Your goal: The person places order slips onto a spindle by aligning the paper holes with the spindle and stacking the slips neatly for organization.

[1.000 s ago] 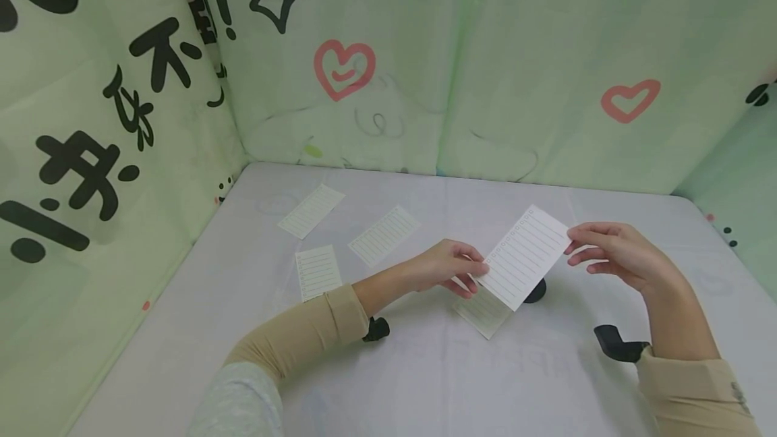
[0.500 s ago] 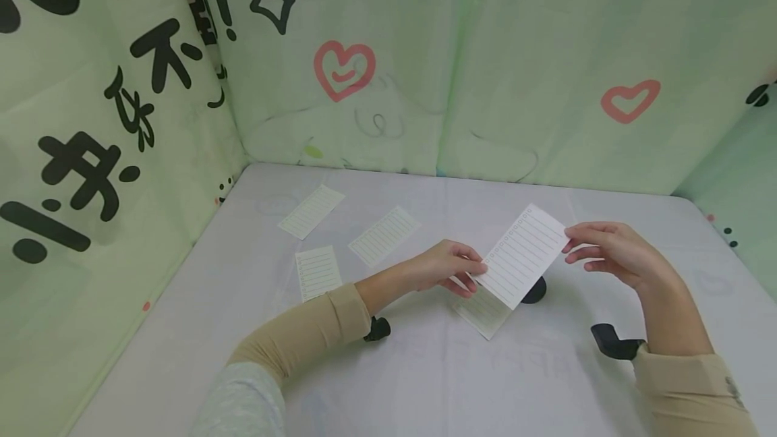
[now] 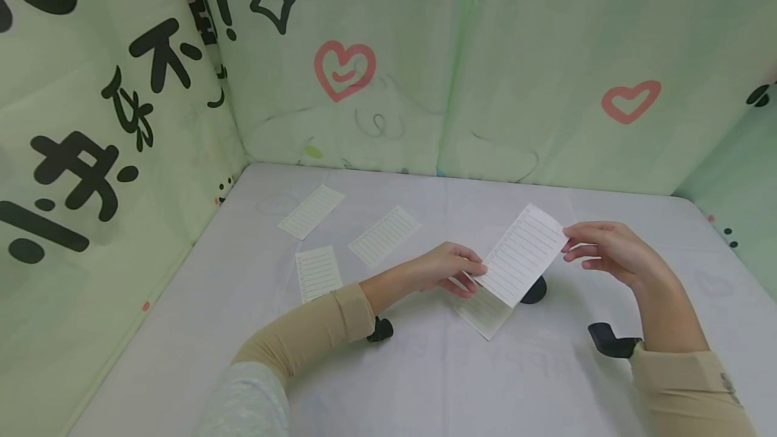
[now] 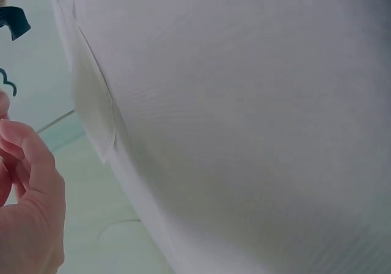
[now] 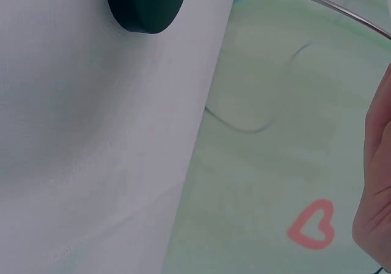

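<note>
The step in hand appears to be handling a single sheet: a white rectangular paper slip printed with ruled lines and small boxes [image 3: 522,251] is held up at a slant over the bench, stretched between two hands. The left hand [image 3: 449,268] pinches its lower left corner, thumb on top; the right hand [image 3: 616,251] pinches the opposite upper corner by the fingertips, its other fingers loosely bent. The next move would seem to call for an even, light pull from both, since thin paper could easily crease. Below lies another pale ruled slip [image 3: 485,319], partly hidden, with a dark round object [image 3: 535,290] near it that I cannot identify. Three more lined white slips, at far left [image 3: 311,211], centre [image 3: 384,235] and near left [image 3: 318,272], rest apart on the white cloth-covered bench [image 3: 443,383]. Pale green curtains [image 3: 516,52] with red hearts and black lettering enclose it.
</note>
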Motion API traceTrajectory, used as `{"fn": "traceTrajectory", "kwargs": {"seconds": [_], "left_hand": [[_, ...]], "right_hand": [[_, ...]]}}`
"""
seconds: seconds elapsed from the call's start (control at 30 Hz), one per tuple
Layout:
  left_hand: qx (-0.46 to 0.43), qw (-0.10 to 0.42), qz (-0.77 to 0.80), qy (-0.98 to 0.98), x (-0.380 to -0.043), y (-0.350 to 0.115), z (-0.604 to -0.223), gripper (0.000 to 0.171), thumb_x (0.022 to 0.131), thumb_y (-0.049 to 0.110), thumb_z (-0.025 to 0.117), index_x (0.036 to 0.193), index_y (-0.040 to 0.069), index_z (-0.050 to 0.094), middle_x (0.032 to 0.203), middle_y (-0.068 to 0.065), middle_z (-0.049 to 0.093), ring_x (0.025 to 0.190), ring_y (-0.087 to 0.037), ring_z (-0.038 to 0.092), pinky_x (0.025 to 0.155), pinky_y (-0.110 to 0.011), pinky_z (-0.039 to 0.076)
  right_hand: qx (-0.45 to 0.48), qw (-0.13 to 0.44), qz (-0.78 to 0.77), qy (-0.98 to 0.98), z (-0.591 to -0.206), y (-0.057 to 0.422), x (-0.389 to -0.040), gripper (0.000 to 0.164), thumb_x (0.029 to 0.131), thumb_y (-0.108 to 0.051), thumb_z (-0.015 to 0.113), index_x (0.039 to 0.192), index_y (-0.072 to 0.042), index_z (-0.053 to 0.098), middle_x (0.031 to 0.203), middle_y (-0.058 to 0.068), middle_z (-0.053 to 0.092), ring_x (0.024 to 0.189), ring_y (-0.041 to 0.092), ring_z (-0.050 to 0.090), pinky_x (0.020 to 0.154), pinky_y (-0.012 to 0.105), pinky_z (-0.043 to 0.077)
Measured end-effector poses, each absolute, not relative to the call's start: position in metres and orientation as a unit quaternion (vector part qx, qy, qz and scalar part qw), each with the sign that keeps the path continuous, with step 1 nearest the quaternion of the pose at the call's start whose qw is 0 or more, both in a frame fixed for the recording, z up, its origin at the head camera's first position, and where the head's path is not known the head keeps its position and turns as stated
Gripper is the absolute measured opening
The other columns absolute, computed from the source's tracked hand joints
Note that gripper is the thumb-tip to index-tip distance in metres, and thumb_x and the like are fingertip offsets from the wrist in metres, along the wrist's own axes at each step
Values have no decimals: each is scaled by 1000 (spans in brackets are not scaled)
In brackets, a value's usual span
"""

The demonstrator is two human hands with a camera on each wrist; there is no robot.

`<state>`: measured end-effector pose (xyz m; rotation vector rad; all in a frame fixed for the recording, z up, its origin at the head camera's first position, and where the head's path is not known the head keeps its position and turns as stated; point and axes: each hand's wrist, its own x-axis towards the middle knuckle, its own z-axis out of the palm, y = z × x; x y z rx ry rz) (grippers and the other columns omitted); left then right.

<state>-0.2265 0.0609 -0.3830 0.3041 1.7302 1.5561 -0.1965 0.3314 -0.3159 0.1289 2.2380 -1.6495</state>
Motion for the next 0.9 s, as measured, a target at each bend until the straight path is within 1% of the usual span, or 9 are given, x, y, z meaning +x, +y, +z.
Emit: {"fn": "traceTrajectory", "kwargs": {"seconds": [0.27,0.43,0.57,0.6,0.67,0.8,0.83,0.9], "left_hand": [[104,387,598,694,-228,65,-388,15,89,12,59,98,1,61,74,-4,61,60,-14,58,56,-25,53],[100,389,593,698,-230,67,-390,14,88,12,60,97,2,61,73,-4,61,59,-15,58,53,-24,51],[97,387,580,710,-231,67,-392,14,87,13,60,96,2,61,73,-4,61,59,-15,58,53,-24,51],[95,386,574,716,-231,67,-393,13,87,13,61,95,2,61,73,-4,61,59,-15,58,53,-24,51],[88,388,564,724,-231,67,-395,12,87,13,61,93,3,61,72,-5,61,59,-15,58,52,-23,50],[74,394,543,738,-229,67,-398,10,86,12,62,89,3,61,70,-5,60,57,-15,56,48,-22,48],[70,397,541,739,-229,67,-399,9,86,11,62,89,3,61,69,-5,59,56,-15,56,48,-22,48],[63,400,535,741,-228,66,-400,8,85,10,63,87,2,62,68,-5,59,55,-15,56,47,-22,48]], "right_hand": [[49,180,-566,803,-319,331,-199,21,93,-28,53,77,-32,66,77,-7,63,69,9,63,59,20,49],[46,181,-559,808,-320,330,-201,20,93,-29,53,78,-32,65,78,-7,63,70,9,63,59,21,49],[42,180,-550,814,-322,330,-201,19,93,-29,53,79,-31,65,78,-7,63,71,9,63,60,21,49],[42,181,-547,817,-323,331,-201,18,93,-29,52,80,-30,65,78,-6,63,71,9,63,60,21,49],[41,188,-536,822,-327,331,-201,16,94,-28,51,90,-22,65,80,-6,63,72,9,64,60,21,49],[43,214,-515,829,-335,334,-202,24,94,-29,51,104,-9,60,83,-5,64,75,9,64,62,22,49],[44,221,-511,830,-337,334,-202,27,93,-29,52,105,-6,59,84,-4,64,76,10,64,62,23,49],[42,235,-504,830,-340,335,-202,27,92,-30,53,104,-6,60,84,-3,65,76,10,64,63,24,49]]}}
